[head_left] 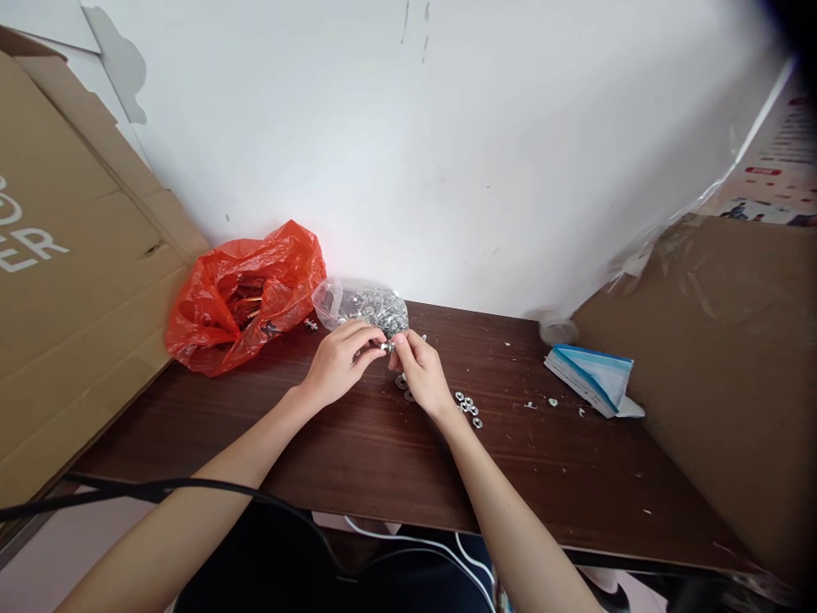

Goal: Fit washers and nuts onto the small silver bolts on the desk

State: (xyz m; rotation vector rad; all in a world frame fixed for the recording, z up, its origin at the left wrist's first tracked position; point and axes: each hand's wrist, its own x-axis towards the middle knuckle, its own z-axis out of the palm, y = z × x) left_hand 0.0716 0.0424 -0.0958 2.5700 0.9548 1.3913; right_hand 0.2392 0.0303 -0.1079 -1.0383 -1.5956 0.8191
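Over the middle of the table, my left hand (345, 359) pinches one end of a small metal bolt (385, 346) between thumb and fingertips. My right hand (418, 368) is closed on the bolt's other end, where a round washer seems to sit; fingers partly cover it. Just behind the hands lies a clear plastic bag (367, 306) full of small shiny metal parts. A few flat washers (402, 382) rest beneath the right hand, partly hidden by it. To the right of that wrist, several hex nuts (469, 404) lie loose on the wood.
A red plastic bag (248, 298) stands at the left by a large cardboard box (82, 255). On the right are a blue-and-white packet (591, 379), a clear cup (557, 328) and scraps on the dark table (529, 477). A black cable (191, 484) crosses the front left.
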